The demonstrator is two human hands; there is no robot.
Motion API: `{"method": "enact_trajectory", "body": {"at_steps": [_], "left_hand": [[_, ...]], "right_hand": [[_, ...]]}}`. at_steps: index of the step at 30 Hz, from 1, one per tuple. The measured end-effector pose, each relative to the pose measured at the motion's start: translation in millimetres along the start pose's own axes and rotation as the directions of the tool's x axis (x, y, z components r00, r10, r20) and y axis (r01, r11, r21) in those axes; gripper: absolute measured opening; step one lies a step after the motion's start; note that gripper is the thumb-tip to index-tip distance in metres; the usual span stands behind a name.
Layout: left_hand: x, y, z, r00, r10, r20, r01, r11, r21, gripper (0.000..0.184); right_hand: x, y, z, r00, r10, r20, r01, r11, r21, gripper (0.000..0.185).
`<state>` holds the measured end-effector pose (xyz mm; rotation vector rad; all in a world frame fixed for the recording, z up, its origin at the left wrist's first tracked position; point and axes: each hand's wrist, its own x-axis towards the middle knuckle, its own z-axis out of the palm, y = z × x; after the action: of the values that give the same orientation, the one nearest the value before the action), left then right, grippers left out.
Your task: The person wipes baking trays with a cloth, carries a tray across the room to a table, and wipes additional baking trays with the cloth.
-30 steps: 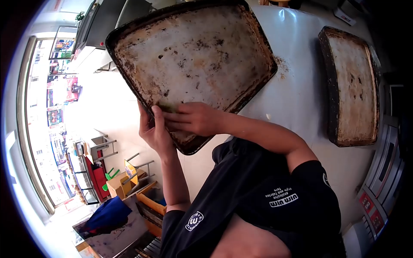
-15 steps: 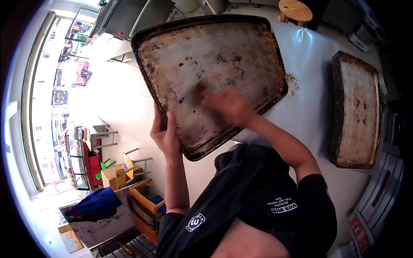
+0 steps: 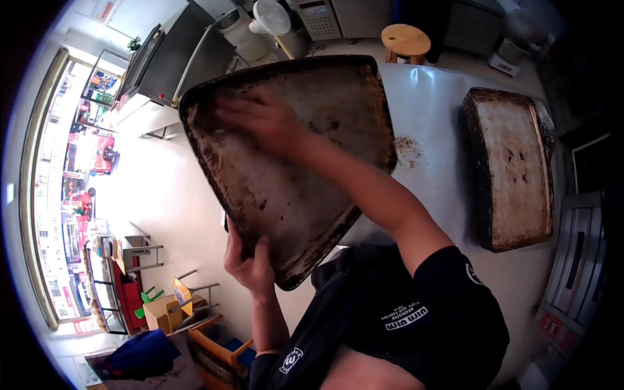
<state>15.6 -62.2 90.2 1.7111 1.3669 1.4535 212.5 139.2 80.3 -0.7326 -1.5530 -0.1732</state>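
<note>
My left hand (image 3: 250,263) grips the lower left edge of a large, worn baking tray (image 3: 292,195), thumb over the rim. The tray is tilted up, its inner face towards me, with dark stains and brown residue. My right hand (image 3: 260,123) lies against the tray's upper left part, fingers pressed together towards the corner and slightly blurred. What is under those fingers is hidden.
A metal-topped table (image 3: 435,195) carries brown crumbs (image 3: 409,151) and a stack of similar trays (image 3: 520,169) at the right. Beyond it stands a round wooden stool (image 3: 405,40). A yellow chair (image 3: 182,299) is at the lower left.
My right hand has moved up and left across the tray from its lower part; the small greenish thing at its fingers is no longer visible. My left hand keeps its hold. The camera view has shifted.
</note>
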Motion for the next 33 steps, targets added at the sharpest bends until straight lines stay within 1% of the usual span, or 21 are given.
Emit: {"method": "enact_trajectory", "body": {"at_steps": [2, 3, 4, 5, 6, 8, 12, 14, 15, 18, 20, 21, 22, 23, 25, 27, 28, 29, 30, 31, 33], "left_hand": [[-1.8, 8.6, -14.2, 0.995, 0.093, 0.042, -0.096, 0.993, 0.069, 0.065], [0.0, 12.1, -21.3, 0.988, 0.141, 0.057, -0.146, 0.984, 0.107, 0.064], [-0.9, 11.4, -23.0, 0.994, 0.104, 0.037, -0.108, 0.986, 0.123, 0.063], [-3.3, 12.8, -28.6, 0.998, 0.056, 0.019, -0.058, 0.987, 0.148, 0.062], [-4.8, 14.0, -33.0, 1.0, 0.016, 0.006, -0.016, 0.986, 0.167, 0.061], [-5.7, 3.5, -36.4, 0.999, 0.024, -0.022, -0.02, 0.985, 0.173, 0.061], [-5.1, -3.0, -31.8, 0.998, 0.02, -0.053, -0.011, 0.988, 0.157, 0.062], [0.9, 2.0, -21.4, 0.998, -0.003, -0.063, 0.01, 0.994, 0.104, 0.062], [3.4, 8.8, -15.7, 0.998, -0.007, -0.061, 0.012, 0.997, 0.081, 0.063], [-4.3, 9.1, -9.1, 1.0, 0.016, -0.012, -0.014, 0.996, 0.086, 0.064], [-12.1, 4.9, -15.9, 1.0, 0.024, 0.015, -0.025, 0.994, 0.108, 0.064], [-13.7, 1.4, -16.6, 1.0, 0.022, 0.014, -0.024, 0.994, 0.106, 0.064], [-15.7, 0.4, -17.8, 1.0, 0.017, 0.011, -0.018, 0.994, 0.105, 0.064], [-15.2, 1.0, -17.0, 1.0, 0.003, -0.013, -0.001, 0.994, 0.113, 0.064], [-19.6, -5.5, -18.5, 0.999, -0.024, -0.049, 0.028, 0.996, 0.081, 0.065], [-11.2, -8.9, -14.9, 0.998, -0.021, -0.067, 0.024, 0.999, 0.036, 0.066], [-9.8, -7.6, -13.5, 0.998, -0.017, -0.066, 0.018, 1.0, 0.022, 0.067], [-7.8, -6.0, -14.8, 0.999, -0.014, -0.052, 0.014, 1.0, 0.014, 0.067], [-6.1, -1.3, -15.7, 0.998, -0.045, -0.037, 0.045, 0.999, 0.009, 0.068], [-3.1, 3.3, -13.1, 0.997, -0.073, -0.024, 0.073, 0.997, 0.0, 0.068], [1.2, 5.4, -8.9, 0.997, -0.075, -0.005, 0.075, 0.997, -0.005, 0.068]], "right_hand": [[-39.7, 40.5, -15.9, 0.999, 0.027, -0.034, -0.029, 0.997, -0.07, 0.056], [-71.7, 67.8, -30.5, 0.989, 0.148, -0.02, -0.15, 0.973, -0.178, 0.052], [-112.3, 94.6, -40.7, 0.905, 0.419, -0.071, -0.421, 0.86, -0.288, 0.05], [-187.4, 159.4, -43.7, 0.775, 0.623, -0.106, -0.631, 0.758, -0.167, 0.049], [-207.3, 148.1, -65.1, 0.341, 0.935, -0.099, -0.94, 0.341, -0.021, 0.047], [-265.2, 162.2, -80.7, 0.459, 0.888, -0.025, -0.806, 0.404, -0.433, 0.048], [-174.7, 48.0, -60.6, 0.686, 0.699, -0.2, -0.724, 0.629, -0.283, 0.041], [-102.6, -39.0, -55.7, 0.852, 0.515, -0.096, -0.524, 0.836, -0.164, 0.044], [-101.2, -50.3, -38.0, 0.969, 0.246, 0.008, -0.244, 0.965, -0.1, 0.045], [-112.0, -70.7, -33.8, 0.983, 0.105, 0.152, -0.103, 0.994, -0.021, 0.044], [-163.4, -19.9, -37.2, 0.943, 0.328, 0.064, -0.309, 0.929, -0.205, 0.044], [-186.3, 17.5, -48.1, 0.916, 0.388, -0.104, -0.402, 0.891, -0.21, 0.042], [-188.3, 26.6, -72.6, 0.77, 0.628, -0.116, -0.636, 0.741, -0.214, 0.041], [-270.0, 77.2, -61.3, 0.557, 0.797, -0.235, -0.819, 0.48, -0.313, 0.042], [-291.4, 91.7, -82.0, 0.25, 0.939, -0.235, -0.956, 0.201, -0.213, 0.046], [-250.2, 61.0, -72.8, 0.458, 0.868, -0.191, -0.87, 0.394, -0.295, 0.046], [-198.4, 21.8, -68.2, 0.5, 0.862, -0.082, -0.862, 0.485, -0.148, 0.048], [-150.8, -8.5, -60.2, 0.822, 0.565, -0.065, -0.569, 0.82, -0.063, 0.053], [-124.4, -30.8, -45.1, 0.948, 0.317, -0.022, -0.317, 0.948, 0.022, 0.055], [-86.2, -71.5, -45.3, 0.976, 0.186, 0.117, -0.196, 0.978, 0.077, 0.054], [-76.3, -96.3, -26.4, 0.981, -0.07, 0.18, 0.045, 0.989, 0.139, 0.052]]}}
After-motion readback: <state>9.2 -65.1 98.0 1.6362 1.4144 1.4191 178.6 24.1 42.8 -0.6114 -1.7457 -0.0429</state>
